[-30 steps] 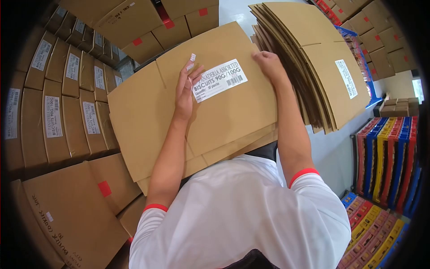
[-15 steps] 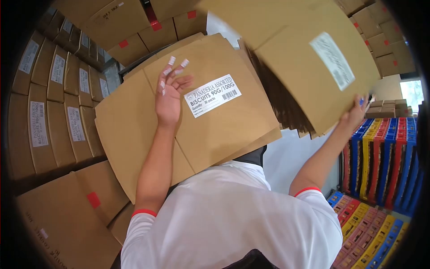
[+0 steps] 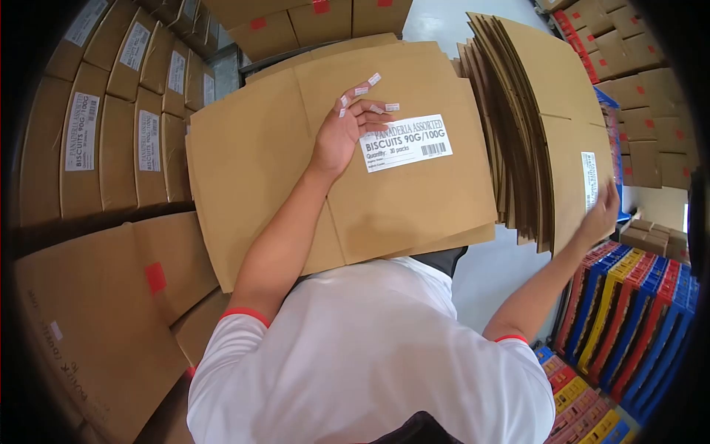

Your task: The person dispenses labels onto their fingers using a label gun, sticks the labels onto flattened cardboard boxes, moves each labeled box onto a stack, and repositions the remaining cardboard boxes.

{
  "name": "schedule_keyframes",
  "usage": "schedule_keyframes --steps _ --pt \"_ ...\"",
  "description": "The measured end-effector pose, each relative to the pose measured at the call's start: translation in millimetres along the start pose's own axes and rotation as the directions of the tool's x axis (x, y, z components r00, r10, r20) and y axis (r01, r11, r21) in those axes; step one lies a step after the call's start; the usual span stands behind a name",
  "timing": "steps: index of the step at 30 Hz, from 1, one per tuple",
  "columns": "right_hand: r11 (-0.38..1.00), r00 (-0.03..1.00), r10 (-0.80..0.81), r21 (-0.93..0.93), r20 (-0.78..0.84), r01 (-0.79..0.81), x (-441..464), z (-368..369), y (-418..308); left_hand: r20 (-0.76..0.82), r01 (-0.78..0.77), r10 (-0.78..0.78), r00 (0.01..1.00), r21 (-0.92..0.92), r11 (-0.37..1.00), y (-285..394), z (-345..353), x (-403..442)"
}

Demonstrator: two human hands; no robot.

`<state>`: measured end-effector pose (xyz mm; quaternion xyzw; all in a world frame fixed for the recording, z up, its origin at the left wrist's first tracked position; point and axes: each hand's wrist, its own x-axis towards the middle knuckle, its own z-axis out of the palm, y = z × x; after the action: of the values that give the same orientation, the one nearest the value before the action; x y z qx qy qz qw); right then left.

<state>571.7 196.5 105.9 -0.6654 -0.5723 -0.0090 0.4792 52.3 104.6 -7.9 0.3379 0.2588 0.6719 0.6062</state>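
Flattened cardboard cartons (image 3: 414, 200) lie stacked in front of me, the top one bearing a white printed label (image 3: 407, 144). Over the label's left end is my left hand (image 3: 347, 129), fingers apart, with small white stickers on several fingertips. To the right, a second stack of flattened cartons (image 3: 562, 96) leans in a fan, and its outer carton has a white label (image 3: 589, 181). My right hand (image 3: 603, 214) is at the lower right edge of that stack, beside the label, its fingers partly hidden and blurred.
Labelled closed boxes (image 3: 81, 133) are piled on the left, with a large box (image 3: 96, 318) below them. More boxes (image 3: 318, 26) stand behind the cartons. Red, blue and yellow crates (image 3: 629, 311) are stacked at the lower right.
My right hand went from the front stack to the right stack, whose outer carton swung up and now lies back against it. My left hand stays over the front stack, fingers apart.
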Motion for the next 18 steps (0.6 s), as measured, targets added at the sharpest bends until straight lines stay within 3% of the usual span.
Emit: schedule_keyframes --steps 2,3,4,6,7,8,10,18 --pt "0.979 0.955 -0.055 0.205 0.292 -0.006 -22.5 56.9 -62.4 -0.004 0.014 -0.013 1.0 0.029 0.999 0.9 0.8 -0.2" --pt "0.986 0.919 -0.07 0.164 0.389 0.006 -53.3 70.8 -133.0 -0.005 0.023 -0.023 1.0 0.051 0.998 0.4 1.5 -0.3" --pt "0.953 0.837 -0.199 0.301 0.509 0.044 -66.2 100.3 -139.2 -0.007 0.022 -0.022 1.0 0.054 0.998 0.3 1.7 -0.8" --pt "0.92 0.708 -0.302 0.39 0.639 0.041 -96.3 133.7 -179.4 0.015 0.019 -0.021 1.0 0.093 0.995 0.3 0.8 -2.2" --pt "0.899 0.638 -0.369 0.435 0.675 0.06 -109.2 151.7 -184.8 0.008 0.018 -0.019 1.0 0.098 0.995 -0.5 -0.1 -2.6" --pt "0.896 0.633 -0.374 0.441 0.678 0.057 -118.3 163.4 -195.4 0.008 0.022 -0.023 1.0 0.091 0.996 -1.4 -0.8 -2.4" --pt "0.888 0.532 -0.346 0.452 0.773 -0.079 -132.8 180.0 -212.0 0.001 0.026 -0.026 1.0 0.084 0.996 -1.0 -1.4 -4.9" --pt "0.89 0.524 -0.376 0.456 0.764 -0.026 -144.8 201.5 -223.8 0.031 0.013 -0.015 0.999 0.063 0.998 0.7 -0.6 -5.4"
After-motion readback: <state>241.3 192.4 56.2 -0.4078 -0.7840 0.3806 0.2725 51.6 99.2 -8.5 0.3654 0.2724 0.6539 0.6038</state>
